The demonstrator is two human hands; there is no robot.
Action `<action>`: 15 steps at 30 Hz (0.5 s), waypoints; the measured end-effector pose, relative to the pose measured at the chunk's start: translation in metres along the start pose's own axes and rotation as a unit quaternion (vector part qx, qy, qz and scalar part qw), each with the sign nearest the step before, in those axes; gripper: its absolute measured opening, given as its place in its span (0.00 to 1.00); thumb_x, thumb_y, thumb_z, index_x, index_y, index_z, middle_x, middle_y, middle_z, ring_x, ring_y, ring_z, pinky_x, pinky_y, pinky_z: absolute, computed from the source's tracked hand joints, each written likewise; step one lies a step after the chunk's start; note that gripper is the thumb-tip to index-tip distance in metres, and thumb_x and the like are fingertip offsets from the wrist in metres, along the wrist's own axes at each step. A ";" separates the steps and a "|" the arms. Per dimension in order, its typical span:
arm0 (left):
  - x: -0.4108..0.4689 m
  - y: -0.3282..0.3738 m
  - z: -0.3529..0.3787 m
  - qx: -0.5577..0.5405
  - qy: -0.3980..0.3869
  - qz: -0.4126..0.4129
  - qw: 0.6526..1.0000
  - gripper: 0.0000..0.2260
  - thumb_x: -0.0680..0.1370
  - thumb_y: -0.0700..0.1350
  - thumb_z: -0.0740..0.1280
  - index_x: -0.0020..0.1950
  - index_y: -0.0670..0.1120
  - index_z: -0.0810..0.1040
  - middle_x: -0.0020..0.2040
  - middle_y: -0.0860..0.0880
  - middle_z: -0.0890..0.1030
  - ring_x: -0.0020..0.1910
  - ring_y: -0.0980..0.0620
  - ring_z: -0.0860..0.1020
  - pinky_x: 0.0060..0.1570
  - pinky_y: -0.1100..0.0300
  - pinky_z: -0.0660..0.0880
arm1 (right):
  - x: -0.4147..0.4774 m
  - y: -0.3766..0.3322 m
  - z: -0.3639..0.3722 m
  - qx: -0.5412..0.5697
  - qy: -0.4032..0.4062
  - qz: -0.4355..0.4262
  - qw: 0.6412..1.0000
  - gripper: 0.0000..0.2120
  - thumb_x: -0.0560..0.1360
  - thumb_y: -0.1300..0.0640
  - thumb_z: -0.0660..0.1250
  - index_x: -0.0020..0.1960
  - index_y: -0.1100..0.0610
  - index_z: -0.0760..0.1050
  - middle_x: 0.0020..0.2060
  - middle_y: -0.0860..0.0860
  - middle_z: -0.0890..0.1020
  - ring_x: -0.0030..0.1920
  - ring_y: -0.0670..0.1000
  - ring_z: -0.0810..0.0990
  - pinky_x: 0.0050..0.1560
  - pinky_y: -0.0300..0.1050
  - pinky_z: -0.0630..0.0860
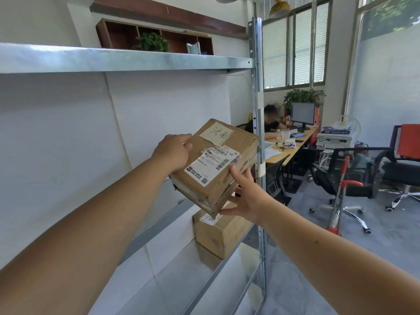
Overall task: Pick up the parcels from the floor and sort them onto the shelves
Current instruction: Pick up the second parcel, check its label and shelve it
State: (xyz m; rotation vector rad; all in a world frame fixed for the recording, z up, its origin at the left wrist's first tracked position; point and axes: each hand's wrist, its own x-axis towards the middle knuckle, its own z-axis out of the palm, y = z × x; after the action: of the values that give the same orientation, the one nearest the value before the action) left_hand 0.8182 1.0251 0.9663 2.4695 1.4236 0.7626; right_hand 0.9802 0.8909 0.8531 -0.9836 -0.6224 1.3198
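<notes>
A brown cardboard parcel (227, 153) with a white shipping label and a handwritten note is tilted in the air in front of the metal shelf rack (258, 87). My left hand (173, 153) grips its left side. My right hand (244, 196) holds its lower right corner from beneath. The parcel hovers above the rack's middle shelf (156, 226), near the right post. A second cardboard parcel (221, 233) rests on the lower shelf (204, 264), directly below the held one.
An upper metal shelf (113, 60) spans the top of the rack. To the right, a person sits at a long desk (286, 151) with a monitor. Black office chairs (350, 176), a red hand trolley (338, 196) and a printer (334, 137) stand on the grey floor.
</notes>
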 end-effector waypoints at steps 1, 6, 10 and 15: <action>0.005 0.002 0.004 0.013 0.002 0.001 1.000 0.21 0.87 0.50 0.60 0.81 0.56 0.72 0.77 0.42 0.76 0.72 0.39 0.77 0.70 0.45 0.75 | 0.007 -0.001 0.000 -0.002 0.006 0.007 1.000 0.66 0.62 0.38 0.85 0.83 0.26 0.41 0.81 0.54 0.68 0.72 0.67 0.76 0.61 0.80 0.78; 0.031 0.022 0.028 0.094 -0.039 -0.034 0.994 0.19 0.84 0.60 0.61 0.74 0.61 0.75 0.75 0.45 0.75 0.73 0.39 0.73 0.70 0.45 0.72 | 0.039 -0.008 -0.004 0.021 0.006 0.045 0.999 0.64 0.54 0.45 0.90 0.81 0.34 0.57 0.79 0.57 0.68 0.73 0.70 0.74 0.57 0.80 0.81; 0.048 0.040 0.040 0.128 -0.126 -0.035 0.983 0.38 0.67 0.82 0.57 0.73 0.67 0.74 0.79 0.51 0.74 0.77 0.42 0.71 0.76 0.40 0.63 | 0.062 -0.014 -0.009 0.029 0.006 0.057 0.998 0.53 0.66 0.54 0.87 0.81 0.40 0.58 0.75 0.56 0.71 0.74 0.70 0.74 0.63 0.78 0.79; 0.075 0.050 0.052 0.083 -0.173 -0.039 0.981 0.62 0.49 0.90 0.60 0.81 0.64 0.68 0.82 0.53 0.70 0.78 0.45 0.70 0.78 0.39 0.64 | 0.092 -0.031 -0.021 0.017 0.000 0.055 0.998 0.54 0.69 0.65 0.83 0.82 0.41 0.54 0.73 0.57 0.72 0.75 0.68 0.72 0.66 0.74 0.78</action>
State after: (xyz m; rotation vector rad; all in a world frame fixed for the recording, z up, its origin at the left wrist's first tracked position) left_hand 0.9132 1.0678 0.9676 2.4892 1.4871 0.1880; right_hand 1.0302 0.9769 0.8562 -1.0019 -0.5512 1.4239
